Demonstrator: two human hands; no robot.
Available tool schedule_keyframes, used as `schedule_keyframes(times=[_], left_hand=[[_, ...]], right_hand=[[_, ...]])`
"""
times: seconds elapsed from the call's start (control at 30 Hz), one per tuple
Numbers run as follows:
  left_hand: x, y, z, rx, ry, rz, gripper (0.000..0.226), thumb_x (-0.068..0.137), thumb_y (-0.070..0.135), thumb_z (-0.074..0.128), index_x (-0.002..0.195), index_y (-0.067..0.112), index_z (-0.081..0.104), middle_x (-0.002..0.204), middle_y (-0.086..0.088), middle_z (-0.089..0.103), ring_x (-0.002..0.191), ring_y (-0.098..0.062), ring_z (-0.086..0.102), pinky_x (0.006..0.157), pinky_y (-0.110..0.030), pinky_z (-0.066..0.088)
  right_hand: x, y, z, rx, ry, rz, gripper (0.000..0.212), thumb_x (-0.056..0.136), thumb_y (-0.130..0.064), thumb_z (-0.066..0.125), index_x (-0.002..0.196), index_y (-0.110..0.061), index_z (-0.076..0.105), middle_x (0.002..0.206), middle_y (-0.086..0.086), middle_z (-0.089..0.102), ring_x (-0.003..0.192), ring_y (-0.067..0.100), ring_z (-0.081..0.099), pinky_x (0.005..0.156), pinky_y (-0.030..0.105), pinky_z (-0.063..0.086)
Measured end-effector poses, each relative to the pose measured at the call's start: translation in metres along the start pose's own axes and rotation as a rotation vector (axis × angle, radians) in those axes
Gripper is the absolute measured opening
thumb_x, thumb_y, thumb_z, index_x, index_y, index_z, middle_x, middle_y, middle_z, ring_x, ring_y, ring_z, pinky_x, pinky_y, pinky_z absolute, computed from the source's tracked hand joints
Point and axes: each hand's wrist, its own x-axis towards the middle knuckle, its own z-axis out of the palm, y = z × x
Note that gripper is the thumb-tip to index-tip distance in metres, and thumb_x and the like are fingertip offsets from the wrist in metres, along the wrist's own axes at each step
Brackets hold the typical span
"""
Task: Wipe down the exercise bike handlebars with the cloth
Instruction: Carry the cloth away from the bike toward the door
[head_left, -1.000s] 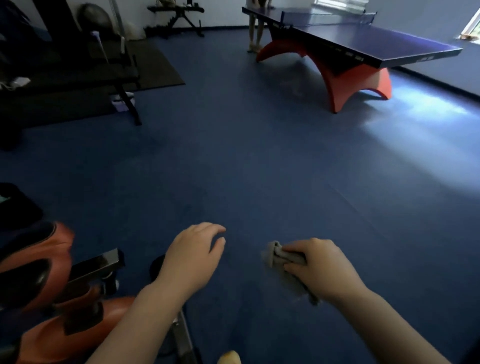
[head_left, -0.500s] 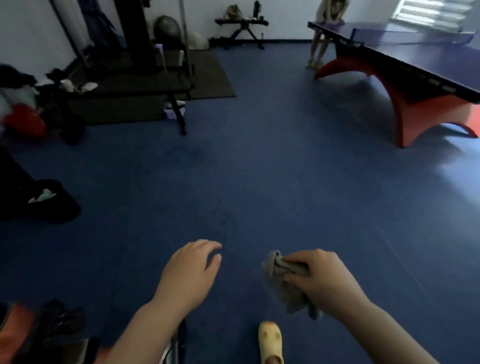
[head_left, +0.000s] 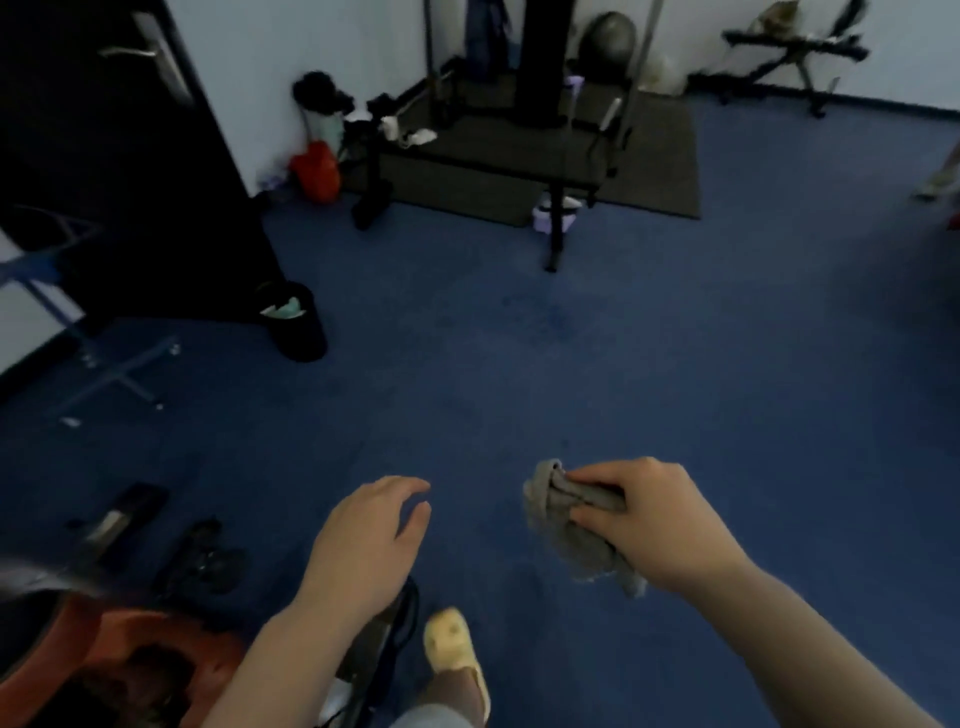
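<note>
My right hand (head_left: 649, 525) grips a crumpled grey cloth (head_left: 566, 525), which hangs from my fist over the blue floor. To its left my left hand (head_left: 369, 545) is held out with fingers apart and nothing in it. The orange and black body of the exercise bike (head_left: 119, 654) fills the bottom left corner, below and left of my left hand. A black pedal or crank part (head_left: 202, 561) shows just above it. The handlebars are not in view.
A black waste bin (head_left: 293, 322) stands at mid left beside a dark door (head_left: 104, 171). A weight bench on a dark mat (head_left: 519, 156) is at the back. My foot in a yellow slipper (head_left: 454, 652) is on the floor between my arms.
My view has swung left: the table tennis table has left the frame, and the door, bin and bench have come in. Both hands keep their pose, the cloth still in my right.
</note>
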Motion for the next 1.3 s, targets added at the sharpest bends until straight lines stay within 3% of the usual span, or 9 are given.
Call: schedule_keyframes(times=[0.1,0.3,0.47,0.6,0.7,1.03,1.3], left_hand=[[0.045,-0.018,-0.011,-0.028,0.034,-0.06,0.036,0.097,0.038,0.041,0.13,0.029,0.052,0.133,0.015,0.052,0.12,-0.005,0.046,0.101,-0.025,0.038],[0.145,-0.037,-0.053,-0.064,0.126,-0.091,0.036,0.097,0.038,0.041,0.13,0.031,0.051,0.133,0.018,0.052,0.12,-0.002,0.045,0.102,-0.024,0.037],[0.209,-0.055,-0.093,-0.016,0.201,-0.113,0.035,0.096,0.035,0.042,0.128,0.028,0.054,0.131,0.015,0.055,0.119,-0.004,0.048,0.103,-0.025,0.037],[0.252,-0.072,-0.12,-0.002,0.247,-0.153,0.034,0.096,0.037,0.042,0.128,0.03,0.053,0.131,0.017,0.055,0.12,-0.002,0.047,0.101,-0.02,0.035],[0.291,-0.093,-0.139,0.016,0.283,-0.222,0.035,0.096,0.038,0.041,0.128,0.03,0.053,0.132,0.016,0.054,0.121,-0.004,0.046,0.102,-0.022,0.035],[0.406,-0.161,-0.212,0.059,0.469,-0.53,0.035,0.095,0.041,0.042,0.128,0.033,0.051,0.132,0.019,0.053,0.119,-0.002,0.047,0.097,-0.019,0.037],[0.433,-0.218,-0.254,-0.015,0.545,-0.737,0.036,0.095,0.041,0.043,0.128,0.031,0.052,0.132,0.016,0.053,0.119,-0.005,0.048,0.096,-0.022,0.039]], right_hand=[[0.062,-0.027,-0.003,-0.036,-0.012,-0.098,0.02,0.08,-0.026,0.069,0.098,-0.035,0.071,0.088,-0.012,0.072,0.08,0.005,0.065,0.073,0.03,0.055],[0.178,-0.083,-0.02,-0.089,-0.043,-0.206,0.018,0.081,-0.027,0.069,0.096,-0.038,0.07,0.083,-0.017,0.071,0.075,-0.002,0.063,0.067,0.02,0.054],[0.262,-0.135,-0.022,-0.087,-0.075,-0.314,0.016,0.082,-0.026,0.066,0.093,-0.037,0.07,0.079,-0.015,0.071,0.073,0.0,0.064,0.067,0.026,0.055],[0.326,-0.167,-0.012,-0.079,-0.134,-0.364,0.025,0.083,-0.029,0.068,0.106,-0.038,0.068,0.092,-0.017,0.07,0.084,0.0,0.063,0.076,0.023,0.054],[0.386,-0.193,-0.003,-0.084,-0.169,-0.431,0.029,0.083,-0.03,0.067,0.111,-0.036,0.067,0.098,-0.017,0.069,0.089,0.001,0.062,0.079,0.022,0.052],[0.581,-0.299,0.002,-0.155,-0.304,-0.656,0.015,0.082,-0.028,0.066,0.095,-0.035,0.069,0.084,-0.013,0.072,0.075,0.002,0.065,0.069,0.027,0.056],[0.665,-0.4,0.043,-0.209,-0.415,-0.821,0.019,0.08,-0.032,0.067,0.099,-0.038,0.069,0.085,-0.016,0.07,0.073,-0.001,0.062,0.066,0.025,0.055]])
